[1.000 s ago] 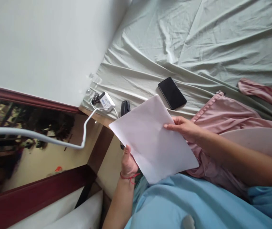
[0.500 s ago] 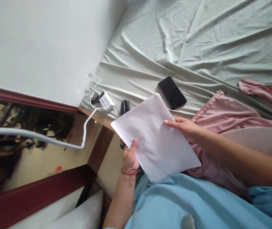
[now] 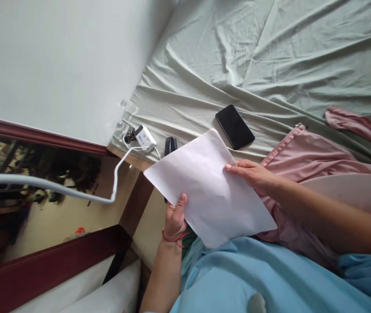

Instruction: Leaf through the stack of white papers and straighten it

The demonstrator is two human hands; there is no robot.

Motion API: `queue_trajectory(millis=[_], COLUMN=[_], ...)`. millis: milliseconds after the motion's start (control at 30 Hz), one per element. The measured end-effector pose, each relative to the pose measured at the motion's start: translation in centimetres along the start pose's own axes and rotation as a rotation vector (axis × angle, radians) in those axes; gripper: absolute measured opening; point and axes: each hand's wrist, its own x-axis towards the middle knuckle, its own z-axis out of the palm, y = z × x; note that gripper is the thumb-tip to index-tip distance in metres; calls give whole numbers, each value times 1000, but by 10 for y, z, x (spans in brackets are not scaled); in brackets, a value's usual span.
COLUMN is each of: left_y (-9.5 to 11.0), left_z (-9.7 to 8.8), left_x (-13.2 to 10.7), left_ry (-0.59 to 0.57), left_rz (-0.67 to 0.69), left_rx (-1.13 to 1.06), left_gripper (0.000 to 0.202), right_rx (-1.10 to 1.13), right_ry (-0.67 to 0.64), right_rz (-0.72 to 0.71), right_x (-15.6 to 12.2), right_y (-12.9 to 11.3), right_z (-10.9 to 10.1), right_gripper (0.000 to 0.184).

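White blank paper is held between my two hands above my lap; whether it is one sheet or a thin stack I cannot tell. My left hand, with a red thread at the wrist, pinches its lower left edge, thumb on top. At the upper right edge my right hand grips it, thumb on the face and the other fingers mostly behind. Just beyond the paper lies a black phone on the bedsheet. A black object, perhaps a stapler, is partly covered by the paper's left corner.
A greenish-grey bedsheet spreads ahead. A white adapter with a white cable sits at the bed's left corner. Pink cloth lies to the right. A white panel and a dark red wooden frame stand on the left.
My left hand has shifted slightly left and down, and the paper's left corner has moved left with it, looking flatter. My right hand has barely moved.
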Motion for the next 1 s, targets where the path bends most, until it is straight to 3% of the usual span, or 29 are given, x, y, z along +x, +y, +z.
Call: queue_trajectory(millis=[400, 567, 733, 800, 900, 1000], left_y=[-3, -1, -2, -3, -4, -5], left_z=[-3, 3, 4, 2, -1, -7], left_x=[1, 9, 19, 24, 35, 48], left_ry=[-29, 34, 25, 50, 110, 91], left_rz=[14, -126, -308, -278, -96, 39], left_rx=[-10, -83, -99, -78, -14, 115], left_gripper=[63, 60, 57, 55, 46, 38], right_rx=[-119, -309, -511, -547, -577, -574], right_ry=[-21, -51, 80, 123, 150, 157], right_rz=[-81, -197, -159, -155, -162, -171], right_x=[-3, 3, 14, 16, 17, 18], right_y=[1, 4, 14, 15, 15, 15], right_z=[-4, -5, -9, -10, -9, -9], right_gripper=[44, 47, 38, 34, 32, 31])
